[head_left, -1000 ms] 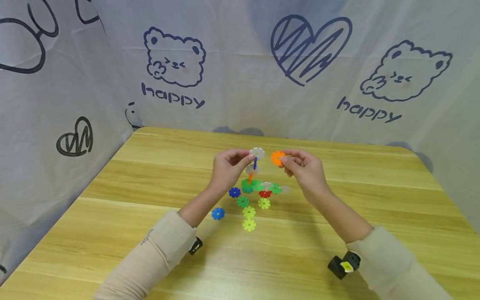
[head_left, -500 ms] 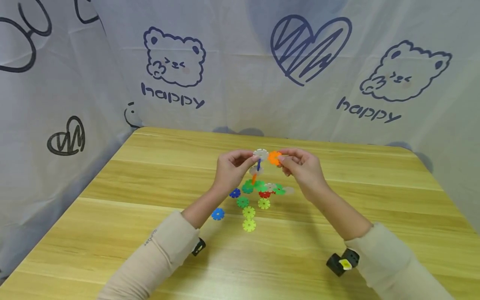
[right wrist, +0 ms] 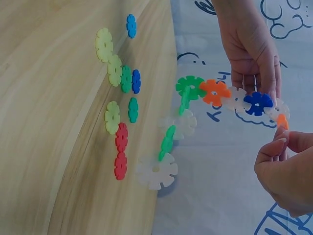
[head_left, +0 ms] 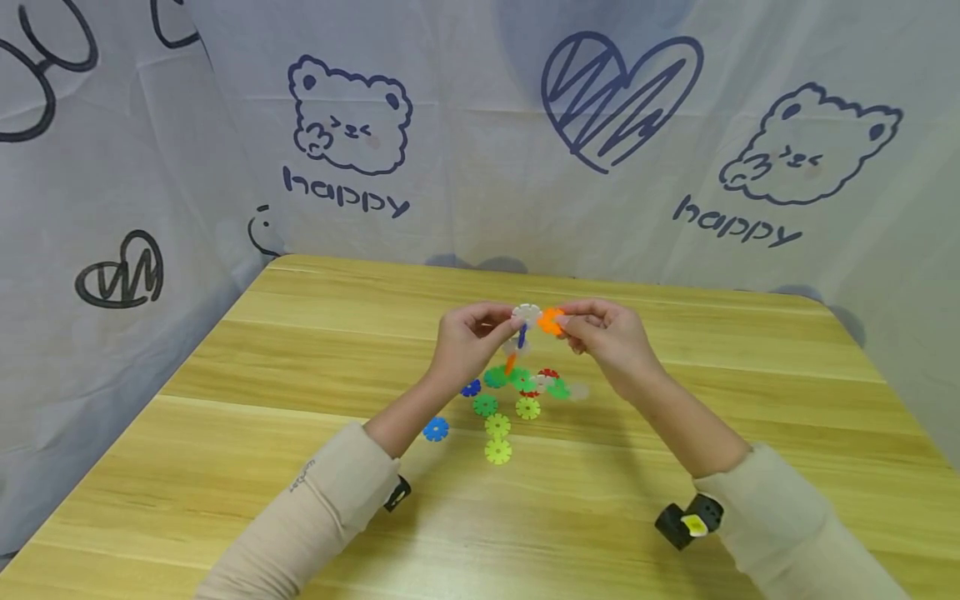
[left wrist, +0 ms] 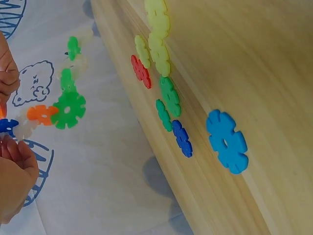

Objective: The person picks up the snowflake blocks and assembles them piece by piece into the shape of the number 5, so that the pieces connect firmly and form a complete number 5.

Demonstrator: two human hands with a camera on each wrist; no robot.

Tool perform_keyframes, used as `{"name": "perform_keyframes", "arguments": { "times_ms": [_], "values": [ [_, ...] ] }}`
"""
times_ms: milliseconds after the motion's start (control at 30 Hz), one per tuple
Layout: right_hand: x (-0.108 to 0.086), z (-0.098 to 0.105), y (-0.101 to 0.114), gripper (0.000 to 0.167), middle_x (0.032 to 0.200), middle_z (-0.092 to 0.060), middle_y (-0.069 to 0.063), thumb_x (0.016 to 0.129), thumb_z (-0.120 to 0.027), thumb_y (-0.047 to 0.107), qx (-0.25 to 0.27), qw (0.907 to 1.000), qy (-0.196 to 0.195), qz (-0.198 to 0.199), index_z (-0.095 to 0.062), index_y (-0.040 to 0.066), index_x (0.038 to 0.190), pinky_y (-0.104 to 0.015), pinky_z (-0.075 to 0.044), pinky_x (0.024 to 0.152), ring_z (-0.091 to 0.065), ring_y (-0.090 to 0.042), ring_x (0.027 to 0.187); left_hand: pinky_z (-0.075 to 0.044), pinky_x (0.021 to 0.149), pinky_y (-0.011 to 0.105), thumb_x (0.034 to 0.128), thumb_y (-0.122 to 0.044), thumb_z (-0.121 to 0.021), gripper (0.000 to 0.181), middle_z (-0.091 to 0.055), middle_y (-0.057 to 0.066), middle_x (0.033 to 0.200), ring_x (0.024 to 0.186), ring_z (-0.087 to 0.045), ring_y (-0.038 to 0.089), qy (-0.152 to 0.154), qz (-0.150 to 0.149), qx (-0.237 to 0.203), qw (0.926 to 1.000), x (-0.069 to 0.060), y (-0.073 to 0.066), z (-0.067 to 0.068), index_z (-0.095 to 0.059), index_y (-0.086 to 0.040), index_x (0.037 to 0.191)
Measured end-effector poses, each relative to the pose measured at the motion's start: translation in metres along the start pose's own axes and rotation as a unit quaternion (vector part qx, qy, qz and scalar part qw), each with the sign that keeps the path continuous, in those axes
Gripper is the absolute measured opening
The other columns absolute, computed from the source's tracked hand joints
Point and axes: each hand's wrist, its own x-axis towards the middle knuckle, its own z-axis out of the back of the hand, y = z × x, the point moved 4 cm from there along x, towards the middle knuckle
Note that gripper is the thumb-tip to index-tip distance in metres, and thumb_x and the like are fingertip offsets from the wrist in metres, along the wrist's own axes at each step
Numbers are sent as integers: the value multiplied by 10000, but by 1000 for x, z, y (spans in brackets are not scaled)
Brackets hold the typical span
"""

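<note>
My left hand (head_left: 468,342) pinches a clear-white notched snowflake disc (head_left: 528,314) at the top of a hanging chain of interlocking discs. Below that disc come a blue disc (right wrist: 258,103), another whitish one, an orange disc (right wrist: 215,92) and a green disc (right wrist: 190,88). From there the chain bends sideways through more green and clear discs, ending in a clear disc (right wrist: 157,171). My right hand (head_left: 615,337) pinches a loose orange disc (head_left: 551,322) edge-on against the top white disc's rim. Whether its slot has gripped cannot be told, as fingertips cover part.
On the wooden table (head_left: 300,358) below lie loose discs: a light blue one (head_left: 436,429), a dark blue one (head_left: 470,387), green ones (head_left: 485,405), yellow ones (head_left: 498,452) and red ones (right wrist: 121,166). A white printed cloth (head_left: 480,167) hangs behind the table.
My left hand has moved right with the chain, closing the gap to the orange disc. The orange disc has turned slightly. The chain's lower end has swung right and down, uncovering a red disc.
</note>
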Motion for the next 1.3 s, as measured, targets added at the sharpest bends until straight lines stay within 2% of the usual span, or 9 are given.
{"name": "perform_keyframes", "arguments": {
  "times_ms": [200, 333, 633, 867, 1100, 1300],
  "values": [
    [1, 0, -1, 269, 732, -618, 120, 926, -527, 57, -42, 10000, 10, -57, -521, -98, 1146, -146, -468, 626, -510, -49, 669, -570, 672, 226, 845, -46, -659, 153, -695, 228, 886, 758, -672, 280, 34, -76, 17, 10000, 0, 1, -1, -692, 75, 933],
    [0, -1, -1, 257, 729, -614, 105, 925, -528, 47, 122, 9998, 6, -155, -520, -101, 1135, -142, -470, 623, -503, -57, 660, -572, 671, 234, 843, -49, -661, 146, -699, 222, 879, 761, -675, 297, 32, -126, 133, 9998, 0, 2, -1, -696, 71, 918],
    [-2, -3, 1, 282, 713, -594, 77, 926, -524, 22, 398, 9980, -34, -490, -501, -126, 1165, -134, -463, 600, -492, -52, 635, -578, 703, 261, 836, -52, -669, 122, -706, 202, 818, 726, -684, 277, 57, -588, 627, 9963, 1, -3, 0, -705, 64, 846],
    [-2, -4, 1, 282, 787, -582, 50, 930, -523, 34, 295, 9972, 45, -681, -508, -112, 1171, -143, -461, 611, -492, -74, 667, -577, 737, 261, 841, -43, -658, 119, -710, 196, 825, 755, -693, 269, 179, -854, 791, 9930, 1, -7, -1, -711, 63, 850],
    [0, -5, 0, 305, 827, -573, 44, 949, -497, 60, 117, 9975, 214, -658, -488, -104, 1207, -139, -471, 639, -494, -79, 691, -576, 734, 255, 835, -50, -668, 130, -707, 209, 849, 755, -690, 276, 106, -551, 636, 9964, 1, -5, -1, -708, 68, 870],
    [0, -4, 1, 348, 798, -566, 77, 957, -512, 144, -516, 9978, 206, -363, -506, -86, 1218, -141, -485, 684, -514, -85, 743, -573, 691, 244, 831, -57, -675, 148, -704, 218, 859, 753, -684, 288, -15, -294, 496, 9983, 2, -3, 2, -704, 76, 887]
  ]
}}
